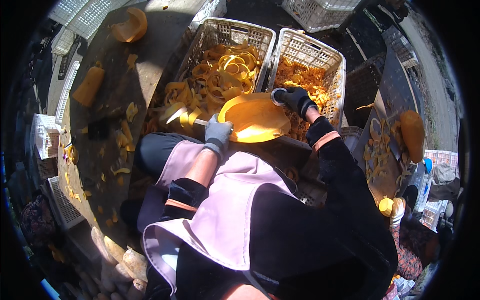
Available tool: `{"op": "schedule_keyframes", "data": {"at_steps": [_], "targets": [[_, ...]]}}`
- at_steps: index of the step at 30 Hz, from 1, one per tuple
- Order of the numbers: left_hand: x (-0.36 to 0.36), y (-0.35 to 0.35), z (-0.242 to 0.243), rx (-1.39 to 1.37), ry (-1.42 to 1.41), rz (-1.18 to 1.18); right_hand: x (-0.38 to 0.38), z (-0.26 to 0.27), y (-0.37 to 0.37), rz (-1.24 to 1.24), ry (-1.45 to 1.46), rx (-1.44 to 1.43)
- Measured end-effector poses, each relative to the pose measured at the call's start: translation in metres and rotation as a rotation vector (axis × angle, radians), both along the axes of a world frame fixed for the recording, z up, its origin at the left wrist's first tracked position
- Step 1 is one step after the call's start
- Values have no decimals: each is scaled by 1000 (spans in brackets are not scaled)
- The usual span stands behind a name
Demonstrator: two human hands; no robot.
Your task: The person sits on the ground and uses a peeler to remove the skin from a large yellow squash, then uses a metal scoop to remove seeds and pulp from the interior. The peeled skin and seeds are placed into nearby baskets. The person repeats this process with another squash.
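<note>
My left hand (218, 132), in a grey glove, grips the near left edge of a hollowed, peeled orange squash piece (258, 118) above my lap. A pale, flat strip (201, 122), perhaps a tool's blade, sticks out leftward beside that hand; whether I hold it is unclear. My right hand (298, 100), in a dark glove, is closed around a ring-shaped metal scraper (278, 97) at the squash's far right rim. Behind the squash, one white plastic crate (240, 27) holds long curled peels (234, 71), and another crate (313, 43) holds stringy orange pulp (300, 77).
To the left, a board table (150, 71) bears a cut squash piece (131, 26), a peeled squash (89, 86) and scraps. Whole squashes (120, 262) lie lower left. At right, another person's gloved hand (397, 212) holds a squash piece (386, 207) near a second table (388, 165).
</note>
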State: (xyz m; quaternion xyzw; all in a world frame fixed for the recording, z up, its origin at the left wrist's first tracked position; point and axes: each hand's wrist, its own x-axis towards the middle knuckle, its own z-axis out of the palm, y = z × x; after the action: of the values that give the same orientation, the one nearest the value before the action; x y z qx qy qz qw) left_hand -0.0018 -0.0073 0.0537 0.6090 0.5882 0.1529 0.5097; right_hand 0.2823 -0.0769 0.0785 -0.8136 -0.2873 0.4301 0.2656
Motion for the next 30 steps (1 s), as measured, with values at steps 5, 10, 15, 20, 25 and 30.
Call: {"op": "schedule_keyframes", "data": {"at_steps": [5,10,15,20,25,30], "targets": [[-1,3,1,-69,11,53,17,7,-14,16,-387,135],[-2,6,2,-43,36,25,-43,-19,-6,449,-293,29],[-8,8,4,-31,-11,127,53,15,-63,-82,-662,-210],[-4,4,8,58,-68,58,16,6,-47,120,-336,96],[-1,2,19,143,66,24,-73,-18,14,420,-217,214],[-4,1,23,236,34,-65,38,10,-36,491,-716,-275]]}}
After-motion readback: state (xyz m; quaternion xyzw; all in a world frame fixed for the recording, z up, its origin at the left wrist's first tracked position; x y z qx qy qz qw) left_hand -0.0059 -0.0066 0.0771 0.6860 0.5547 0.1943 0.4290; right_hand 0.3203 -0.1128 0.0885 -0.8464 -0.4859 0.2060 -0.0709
